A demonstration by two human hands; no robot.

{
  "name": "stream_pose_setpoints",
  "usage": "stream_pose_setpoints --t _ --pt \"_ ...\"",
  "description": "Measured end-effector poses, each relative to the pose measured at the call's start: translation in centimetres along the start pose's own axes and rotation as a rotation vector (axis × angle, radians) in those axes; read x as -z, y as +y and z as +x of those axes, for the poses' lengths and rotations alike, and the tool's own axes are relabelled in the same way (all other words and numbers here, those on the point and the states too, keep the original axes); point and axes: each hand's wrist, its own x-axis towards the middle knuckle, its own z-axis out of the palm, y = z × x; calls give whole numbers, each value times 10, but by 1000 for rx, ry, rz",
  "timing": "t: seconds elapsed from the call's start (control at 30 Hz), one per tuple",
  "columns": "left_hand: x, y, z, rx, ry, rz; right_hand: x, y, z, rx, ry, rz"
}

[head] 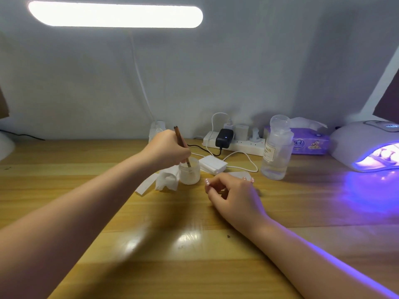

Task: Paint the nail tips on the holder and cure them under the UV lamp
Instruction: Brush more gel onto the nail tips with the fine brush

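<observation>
- two hands in play — the left hand (pixel 170 147) grips a brown brush (pixel 182 145), bristle end dipped down inside the small frosted jar (pixel 189 170)
- right hand (pixel 233 190) rests on the wooden table (pixel 151 255) near the jar, fingers loosely curled, nothing visibly held
- over at the far right the uv lamp (pixel 367 145) glows violet, and pale shapes on a stand inside its mouth look like the nail tips on the holder (pixel 384 153) — too small to be sure
- the step looks like rinsing or loading the brush while a coat cures
- next move calls for lifting the brush clear without tipping the jar, perhaps wiping it on the crumpled tissue (pixel 167 179) touching the jar's left side, then fetching the holder from the lamp
</observation>
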Motion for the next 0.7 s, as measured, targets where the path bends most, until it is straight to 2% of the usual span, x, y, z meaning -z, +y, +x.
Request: stream_pose_setpoints --t 0.23,0.47,0.63,0.7 --pt "9 4 -5 -67 99 -44 1 -1 0 -8 0 1" --pt "18 3 -13 -173 196 50 1 0 0 -24 -5 18" --pt "15 -1 -15 -177 175 49 1 1 1 -23 -3 59" --pt "14 -4 -16 -190 217 23 0 3 1 -30 13 91"
